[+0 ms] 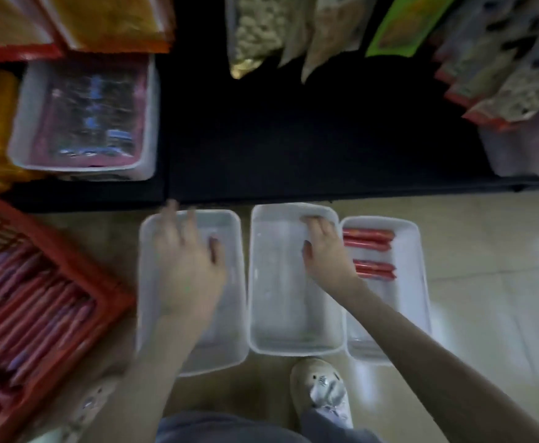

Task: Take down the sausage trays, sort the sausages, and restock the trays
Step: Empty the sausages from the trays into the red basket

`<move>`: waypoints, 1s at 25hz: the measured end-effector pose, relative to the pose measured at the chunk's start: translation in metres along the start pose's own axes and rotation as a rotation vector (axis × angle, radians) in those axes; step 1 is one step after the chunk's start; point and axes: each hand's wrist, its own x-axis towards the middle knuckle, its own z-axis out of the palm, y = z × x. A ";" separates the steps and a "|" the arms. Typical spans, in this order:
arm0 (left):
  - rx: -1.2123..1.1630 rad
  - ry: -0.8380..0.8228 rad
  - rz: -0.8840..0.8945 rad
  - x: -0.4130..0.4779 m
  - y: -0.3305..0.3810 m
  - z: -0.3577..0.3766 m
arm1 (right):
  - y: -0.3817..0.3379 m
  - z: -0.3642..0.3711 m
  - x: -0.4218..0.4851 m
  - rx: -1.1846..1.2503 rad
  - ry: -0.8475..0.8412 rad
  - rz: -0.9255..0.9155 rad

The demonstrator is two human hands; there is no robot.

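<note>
— Left hand?
— Spread wide, fingers apart and nearly straight, over the left tray. Gripping nothing plain to see. Too blurred to tell touching from hovering.
— And the right hand?
— Clamped on the middle tray. Fingers curled over its far rim near the right corner, thumb apart, inside the wall.
— Whereabouts of the trays?
— Side by side on the floor, just in front of the dark shelf. Right tray touching the middle one, partly tucked under its edge.
— Sausages?
— Red, in two pairs, lying crosswise in the far half of the right tray. Many more packed in rows in the red crate, just left of the left tray.
</note>
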 end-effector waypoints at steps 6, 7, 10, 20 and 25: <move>0.091 -0.584 0.628 -0.039 0.113 0.139 | 0.191 0.040 -0.022 -0.259 -0.232 0.324; 0.133 -0.614 0.666 -0.043 0.115 0.153 | 0.206 0.050 -0.021 -0.324 -0.273 0.303; 0.243 -0.662 0.719 -0.047 0.107 0.182 | 0.222 0.077 -0.013 -0.465 -0.203 0.244; -0.650 -1.096 -0.040 -0.048 0.151 0.183 | 0.148 0.038 -0.041 1.427 0.154 0.663; -0.910 -1.287 -0.262 -0.031 0.150 0.178 | 0.139 0.027 -0.021 1.310 -0.053 0.527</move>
